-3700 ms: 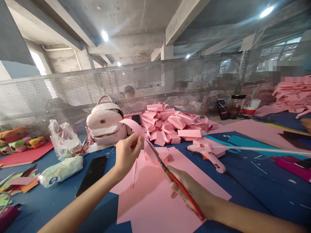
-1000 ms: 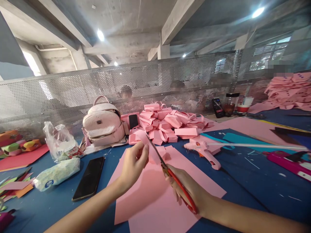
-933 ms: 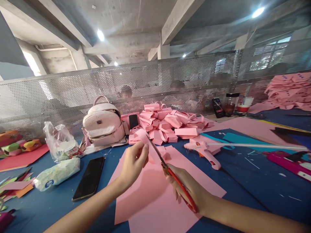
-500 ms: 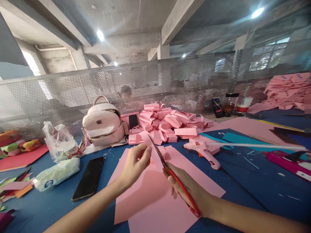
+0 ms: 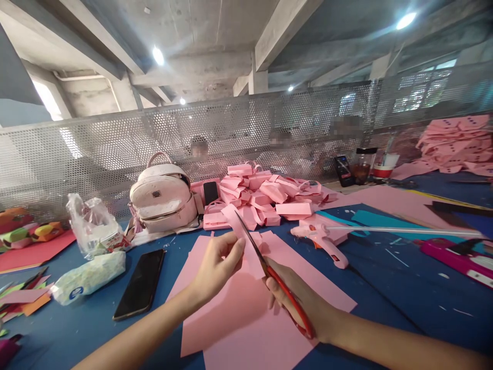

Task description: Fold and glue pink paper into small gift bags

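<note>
A strip of pink paper (image 5: pixel 234 221) is pinched between the thumb and fingers of my left hand (image 5: pixel 221 264), its far end sticking up past them. My right hand (image 5: pixel 295 295) is wrapped round red-handled scissors (image 5: pixel 290 295). The blades point up and away, lying along the right side of the strip; whether they are parted I cannot tell. Both hands are above large pink paper sheets (image 5: pixel 246 318) spread on the blue table (image 5: pixel 162 339). Beyond the hands lies a heap of folded pink paper pieces (image 5: pixel 269 195).
Left of the sheets are a black phone (image 5: pixel 139 283), a tissue pack (image 5: pixel 90 277), a plastic bag (image 5: pixel 94 226) and a pale backpack (image 5: pixel 162 198). To the right lie a pink glue gun (image 5: pixel 321 239) with its cord and a magenta stapler-like tool (image 5: pixel 454 259). Behind stands a perforated metal screen (image 5: pixel 223 123).
The strip's far end has tilted left, away from the scissor tips. My left hand has shifted slightly right and down, and the scissors have moved a little with my right hand.
</note>
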`<action>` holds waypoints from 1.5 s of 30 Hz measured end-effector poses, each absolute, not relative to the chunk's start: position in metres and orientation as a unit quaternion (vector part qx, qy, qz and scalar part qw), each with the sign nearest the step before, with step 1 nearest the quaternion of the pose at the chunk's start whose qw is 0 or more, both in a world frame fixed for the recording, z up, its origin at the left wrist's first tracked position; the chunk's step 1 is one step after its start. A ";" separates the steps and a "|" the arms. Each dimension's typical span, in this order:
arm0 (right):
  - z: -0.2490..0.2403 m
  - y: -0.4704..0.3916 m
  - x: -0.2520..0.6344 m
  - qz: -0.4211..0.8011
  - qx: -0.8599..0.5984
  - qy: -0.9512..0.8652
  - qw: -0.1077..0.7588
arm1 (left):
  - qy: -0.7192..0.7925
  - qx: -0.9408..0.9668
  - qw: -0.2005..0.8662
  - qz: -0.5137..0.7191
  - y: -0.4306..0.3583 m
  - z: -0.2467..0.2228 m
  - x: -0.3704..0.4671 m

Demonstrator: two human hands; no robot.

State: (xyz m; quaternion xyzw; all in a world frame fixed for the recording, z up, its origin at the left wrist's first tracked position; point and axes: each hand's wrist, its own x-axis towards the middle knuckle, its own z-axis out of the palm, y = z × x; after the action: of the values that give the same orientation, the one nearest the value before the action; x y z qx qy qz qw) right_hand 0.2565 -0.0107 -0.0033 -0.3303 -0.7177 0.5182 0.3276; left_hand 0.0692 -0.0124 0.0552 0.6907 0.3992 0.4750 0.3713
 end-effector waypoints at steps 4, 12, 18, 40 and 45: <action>-0.006 -0.011 0.258 0.516 -0.326 -0.719 0.332 | 0.403 0.694 0.374 0.465 -0.016 0.057 0.071; -0.017 -0.010 0.256 0.531 -0.352 -0.693 0.338 | 0.403 0.697 0.369 0.464 -0.015 0.056 0.071; -0.012 -0.012 0.255 0.525 -0.346 -0.705 0.330 | 0.417 0.668 0.337 0.515 -0.007 0.057 0.064; -0.011 -0.013 0.258 0.522 -0.313 -0.713 0.348 | 0.400 0.691 0.385 0.462 -0.002 0.048 0.061; -0.011 -0.010 0.256 0.531 -0.327 -0.709 0.329 | 0.398 0.688 0.397 0.459 -0.002 0.047 0.060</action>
State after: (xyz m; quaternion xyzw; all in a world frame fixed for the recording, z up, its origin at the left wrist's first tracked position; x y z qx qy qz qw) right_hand 0.2564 -0.0104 -0.0114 -0.3272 -0.7092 0.5308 0.3290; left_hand 0.0595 -0.0016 0.0468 0.6882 0.3975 0.4586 0.3974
